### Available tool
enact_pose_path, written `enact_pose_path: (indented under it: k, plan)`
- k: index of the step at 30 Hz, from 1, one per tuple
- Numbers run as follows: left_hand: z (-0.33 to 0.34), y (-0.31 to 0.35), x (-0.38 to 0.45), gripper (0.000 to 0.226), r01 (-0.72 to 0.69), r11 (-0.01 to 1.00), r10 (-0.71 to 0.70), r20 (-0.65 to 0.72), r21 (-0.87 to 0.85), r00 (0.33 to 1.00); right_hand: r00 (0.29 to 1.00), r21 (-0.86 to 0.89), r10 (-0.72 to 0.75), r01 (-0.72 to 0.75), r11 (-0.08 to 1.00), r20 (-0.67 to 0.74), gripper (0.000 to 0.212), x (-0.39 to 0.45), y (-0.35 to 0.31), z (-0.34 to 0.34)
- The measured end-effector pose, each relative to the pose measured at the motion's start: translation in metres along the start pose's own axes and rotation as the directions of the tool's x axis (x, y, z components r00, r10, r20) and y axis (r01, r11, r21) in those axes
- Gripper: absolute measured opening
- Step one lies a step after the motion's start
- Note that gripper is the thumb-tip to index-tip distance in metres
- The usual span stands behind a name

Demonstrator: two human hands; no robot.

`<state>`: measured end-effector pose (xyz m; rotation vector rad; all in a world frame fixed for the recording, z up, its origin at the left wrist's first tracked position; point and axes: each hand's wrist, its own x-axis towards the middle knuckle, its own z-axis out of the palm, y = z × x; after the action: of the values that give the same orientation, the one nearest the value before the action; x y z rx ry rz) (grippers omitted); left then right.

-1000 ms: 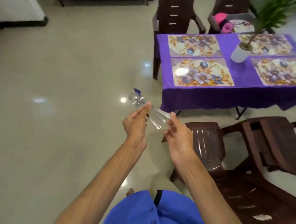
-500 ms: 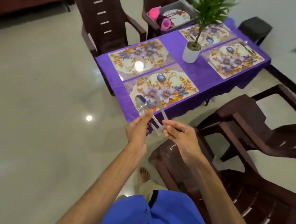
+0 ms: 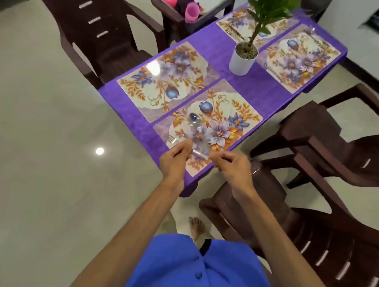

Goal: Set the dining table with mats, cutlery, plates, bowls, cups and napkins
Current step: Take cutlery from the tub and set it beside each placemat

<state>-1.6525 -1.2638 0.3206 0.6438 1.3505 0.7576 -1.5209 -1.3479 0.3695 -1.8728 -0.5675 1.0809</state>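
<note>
Both hands hold shiny metal cutlery above the near floral place mat [image 3: 230, 110] on the purple-clothed table [image 3: 221, 51]. My left hand [image 3: 174, 158] pinches a fork [image 3: 172, 140] by its handle. My right hand [image 3: 231, 164] pinches the handle of a spoon [image 3: 194, 119], whose bowl points away over the mat. A second mat [image 3: 165, 83] lies bare beyond it. Two far mats [image 3: 298, 58] carry cutlery. A grey tub [image 3: 227, 1] on a far chair holds pink cups [image 3: 191, 11] and plates.
A white pot with a green plant [image 3: 243, 57] stands mid-table. Brown plastic chairs stand around: one [image 3: 104, 38] behind the table at the left, two [image 3: 319, 202] close at my right. Open tiled floor lies to the left.
I have stepped up to the table, so the hands with the cutlery now hang over the near mat. The fork and spoon have been drawn apart, one in each hand.
</note>
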Motion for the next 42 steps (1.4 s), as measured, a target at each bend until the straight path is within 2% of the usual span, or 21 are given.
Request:
enact_pose_path:
  k: [2, 5, 8, 10, 15, 19, 26, 34, 42]
  plan:
    - [-0.026, -0.007, 0.037, 0.018, 0.006, 0.989, -0.007, 0.004, 0.146, 1.000, 0.993, 0.038, 0.067, -0.064, 0.997, -0.093, 0.012, 0.013, -0.001, 0.012]
    - [-0.060, -0.019, 0.094, 0.020, -0.036, 0.924, 0.013, 0.064, 0.381, 0.998, 0.973, 0.089, 0.132, -0.117, 0.989, -0.191, 0.016, 0.027, -0.004, 0.029]
    - [-0.076, -0.030, 0.138, 0.015, -0.038, 0.870, -0.009, 0.094, 0.491, 0.996, 0.959, 0.150, 0.170, -0.138, 0.979, -0.227, 0.020, 0.033, -0.012, 0.045]
    - [-0.080, -0.033, 0.155, 0.022, -0.044, 0.851, -0.013, 0.105, 0.523, 0.994, 0.948, 0.168, 0.193, -0.154, 0.974, -0.252, 0.020, 0.036, -0.015, 0.055]
    - [-0.076, -0.034, 0.173, 0.034, 0.007, 0.844, -0.074, 0.105, 0.536, 0.992, 0.939, 0.204, 0.203, -0.149, 0.968, -0.278, 0.015, 0.043, -0.019, 0.077]
    - [-0.075, -0.036, 0.178, 0.036, 0.086, 0.852, -0.141, 0.069, 0.517, 0.988, 0.935, 0.218, 0.216, -0.157, 0.963, -0.281, 0.015, 0.049, -0.022, 0.086]
    - [-0.065, -0.036, 0.180, 0.036, 0.157, 0.882, -0.178, 0.005, 0.444, 0.984, 0.927, 0.235, 0.247, -0.183, 0.955, -0.281, 0.017, 0.063, -0.022, 0.087]
    - [-0.055, -0.037, 0.175, 0.040, 0.153, 0.865, -0.136, -0.071, 0.478, 0.988, 0.945, 0.208, 0.243, -0.197, 0.958, -0.221, 0.019, 0.081, -0.016, 0.062]
    - [-0.051, -0.035, 0.162, 0.043, 0.173, 0.902, -0.115, -0.166, 0.396, 0.979, 0.963, 0.182, 0.222, -0.194, 0.964, -0.152, 0.010, 0.114, -0.011, 0.023]
